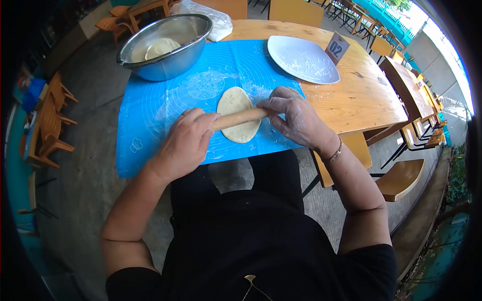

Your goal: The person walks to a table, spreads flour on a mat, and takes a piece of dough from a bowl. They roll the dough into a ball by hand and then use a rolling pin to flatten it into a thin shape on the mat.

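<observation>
While grasping one rolling pin (236, 120) at its left end with the left hand (187, 140) and at its right end with the right hand (296, 114), has one flat oval of dough (234, 102) between the two, at the centre of the frame. Curls both hands over the pin, the right one coated in white powder. Lays the pin across the middle of the oval, sloping slightly upward to the right of the frame, with dough showing above and below it. Has beneath all this one blue mat (145, 108), ringed and powdered, on one wooden table (361, 105). Has one metal bowl (168, 67) in the upper left of the frame, with one rounded dough lump (161, 48) visible inside; counts two pieces of dough altogether. Has one white plate (285, 47), strewn with powder, right of upper centre, just beside one number sign (336, 48) reading 02. Has one plastic bag (217, 21) at the top, near the bowl. Wears one bracelet (337, 150) on the right wrist.
</observation>
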Available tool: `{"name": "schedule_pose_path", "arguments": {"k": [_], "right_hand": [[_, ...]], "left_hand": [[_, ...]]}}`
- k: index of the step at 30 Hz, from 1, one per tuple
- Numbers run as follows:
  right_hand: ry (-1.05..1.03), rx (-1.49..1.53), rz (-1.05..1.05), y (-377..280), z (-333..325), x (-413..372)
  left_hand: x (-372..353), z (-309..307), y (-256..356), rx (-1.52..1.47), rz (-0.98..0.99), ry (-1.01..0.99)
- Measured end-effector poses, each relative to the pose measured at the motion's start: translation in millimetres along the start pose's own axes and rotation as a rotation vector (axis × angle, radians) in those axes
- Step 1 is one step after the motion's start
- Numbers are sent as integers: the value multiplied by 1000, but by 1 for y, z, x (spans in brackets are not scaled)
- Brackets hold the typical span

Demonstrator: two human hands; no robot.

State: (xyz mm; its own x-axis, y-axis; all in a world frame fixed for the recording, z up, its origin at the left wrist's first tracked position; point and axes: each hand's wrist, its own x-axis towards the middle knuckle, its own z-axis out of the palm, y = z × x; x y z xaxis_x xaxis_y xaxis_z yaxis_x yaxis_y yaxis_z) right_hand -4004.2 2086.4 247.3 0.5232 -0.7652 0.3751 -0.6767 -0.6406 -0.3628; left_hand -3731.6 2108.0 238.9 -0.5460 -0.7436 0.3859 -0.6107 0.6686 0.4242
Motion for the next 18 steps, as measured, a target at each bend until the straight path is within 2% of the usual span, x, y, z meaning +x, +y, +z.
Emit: {"name": "schedule_pose_path", "arguments": {"k": [3,5,6,8,9,11,15,18], "right_hand": [[-55,-51,-19,5,14,-2],[68,-153,-76,6,23,-1],[67,-154,-80,7,28,0],[114,-427,-57,7,36,5],[113,-425,-60,7,39,9],[-4,-443,10,9,42,21],[-40,-415,36,18,53,46],[-155,-445,107,18,56,62]], "left_hand": [[-10,13,1,24,-88,-66],[-12,16,5,234,-15,-2],[-12,18,7,234,-17,1],[-12,21,10,423,-1,-22],[-11,23,9,424,-5,-21],[-7,25,6,515,-80,-73],[2,25,-18,549,-177,-83],[8,21,-28,502,-270,-113]]}}
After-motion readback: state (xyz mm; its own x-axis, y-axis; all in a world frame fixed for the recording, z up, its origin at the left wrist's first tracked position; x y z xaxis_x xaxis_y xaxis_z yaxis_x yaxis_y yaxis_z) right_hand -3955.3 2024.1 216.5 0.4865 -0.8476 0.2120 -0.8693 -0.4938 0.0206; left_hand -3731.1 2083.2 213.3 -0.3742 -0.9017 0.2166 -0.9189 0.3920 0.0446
